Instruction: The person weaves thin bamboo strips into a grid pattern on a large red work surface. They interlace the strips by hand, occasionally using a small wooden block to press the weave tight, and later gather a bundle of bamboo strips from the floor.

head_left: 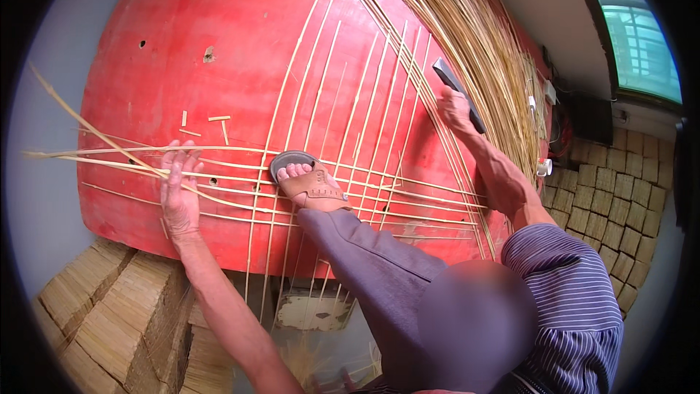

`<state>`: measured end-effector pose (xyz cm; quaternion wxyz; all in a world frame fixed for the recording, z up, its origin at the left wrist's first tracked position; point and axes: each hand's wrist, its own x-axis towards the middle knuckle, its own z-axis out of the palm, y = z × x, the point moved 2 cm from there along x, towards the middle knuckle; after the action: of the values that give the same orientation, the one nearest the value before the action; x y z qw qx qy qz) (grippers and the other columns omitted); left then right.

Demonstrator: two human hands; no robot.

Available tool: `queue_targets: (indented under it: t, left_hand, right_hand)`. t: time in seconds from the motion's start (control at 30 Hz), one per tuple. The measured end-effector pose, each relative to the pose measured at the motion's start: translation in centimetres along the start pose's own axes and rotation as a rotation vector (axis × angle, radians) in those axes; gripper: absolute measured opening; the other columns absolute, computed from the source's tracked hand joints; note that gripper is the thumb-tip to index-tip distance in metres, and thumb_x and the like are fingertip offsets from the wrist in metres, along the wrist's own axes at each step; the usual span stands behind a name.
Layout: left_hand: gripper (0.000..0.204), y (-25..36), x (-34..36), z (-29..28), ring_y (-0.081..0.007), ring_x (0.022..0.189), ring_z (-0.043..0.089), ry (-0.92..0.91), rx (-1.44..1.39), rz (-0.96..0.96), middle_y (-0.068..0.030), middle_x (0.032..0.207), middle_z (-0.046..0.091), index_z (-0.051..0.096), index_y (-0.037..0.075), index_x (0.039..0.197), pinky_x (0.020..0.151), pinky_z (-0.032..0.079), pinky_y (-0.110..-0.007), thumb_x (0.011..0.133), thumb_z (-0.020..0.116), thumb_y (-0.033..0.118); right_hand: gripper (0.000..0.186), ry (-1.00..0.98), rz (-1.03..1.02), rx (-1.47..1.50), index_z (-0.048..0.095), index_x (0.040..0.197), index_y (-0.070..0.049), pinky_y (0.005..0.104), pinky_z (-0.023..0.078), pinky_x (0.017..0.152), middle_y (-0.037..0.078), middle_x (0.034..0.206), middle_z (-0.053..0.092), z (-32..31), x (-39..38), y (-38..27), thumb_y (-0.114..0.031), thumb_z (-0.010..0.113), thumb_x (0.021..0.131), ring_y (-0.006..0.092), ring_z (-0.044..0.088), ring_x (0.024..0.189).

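Observation:
On a red board [240,87], thin bamboo strips [319,95] cross one another in an open lattice. At the lattice's left side, my left hand [181,190] holds a bamboo strip [109,130] that bends across other lengthwise strips; its fingers point away from me, partly curled. My foot, in a brown sandal [315,182], presses on the crossing strips in the middle. My right hand [453,108] grips a dark, flat bar-shaped tool [446,73] above the right side, near long slanting strips. Part of the tool is hidden by the hand.
A thick bundle of long strips [474,22] lies along the board's far right edge. Short cut pieces [219,118] are scattered at left. Stacked bamboo bundles [124,314] stand at lower left, more bundles [612,204] at right. The board has holes [142,44].

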<state>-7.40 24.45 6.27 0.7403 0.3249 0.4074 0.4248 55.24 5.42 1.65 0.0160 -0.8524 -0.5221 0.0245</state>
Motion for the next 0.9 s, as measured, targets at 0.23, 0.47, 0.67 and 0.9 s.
queue_targets:
  t: [0.23,0.47,0.67,0.9]
  left_hand:
    - [0.070,2.3,0.1,2.7,-0.0294,0.129,0.051,0.053,0.169,0.147,-0.0172,0.140,0.051,0.035,0.005,0.149,0.108,0.036,-0.042,0.095,0.059,0.043]
    - [0.079,3.3,-0.5,2.3,-0.0303,0.129,0.051,0.042,0.243,0.167,-0.0177,0.141,0.051,0.034,0.006,0.150,0.109,0.035,-0.043,0.096,0.051,0.061]
    - [0.082,3.2,-0.9,1.6,-0.0309,0.131,0.050,0.071,0.203,0.136,-0.0184,0.143,0.050,0.035,0.006,0.149,0.109,0.034,-0.043,0.097,0.040,0.070]
    - [0.082,3.3,-1.2,1.3,-0.0307,0.132,0.050,0.079,0.218,0.139,-0.0187,0.142,0.050,0.035,0.006,0.149,0.111,0.032,-0.044,0.098,0.039,0.069]
  right_hand:
    - [0.009,-0.003,-0.061,0.021,0.062,0.083,-0.005,0.0518,0.050,0.061,0.022,0.069,0.064,1.6,-2.4,7.9,-0.012,0.067,0.081,0.0432,0.065,0.069]
    - [0.006,-0.038,-0.105,0.053,0.062,0.083,-0.004,0.0504,0.049,0.061,0.024,0.071,0.062,1.5,-2.5,6.1,-0.010,0.063,0.083,0.0435,0.065,0.071]
    - [0.006,-0.081,-0.073,0.079,0.064,0.086,-0.004,0.0508,0.050,0.062,0.024,0.072,0.063,1.2,-2.6,5.6,-0.009,0.062,0.083,0.0437,0.065,0.071]
    - [0.011,-0.127,-0.116,0.148,0.067,0.086,-0.003,0.0477,0.052,0.064,0.024,0.075,0.065,1.0,-1.7,5.2,-0.007,0.058,0.081,0.0414,0.067,0.075]
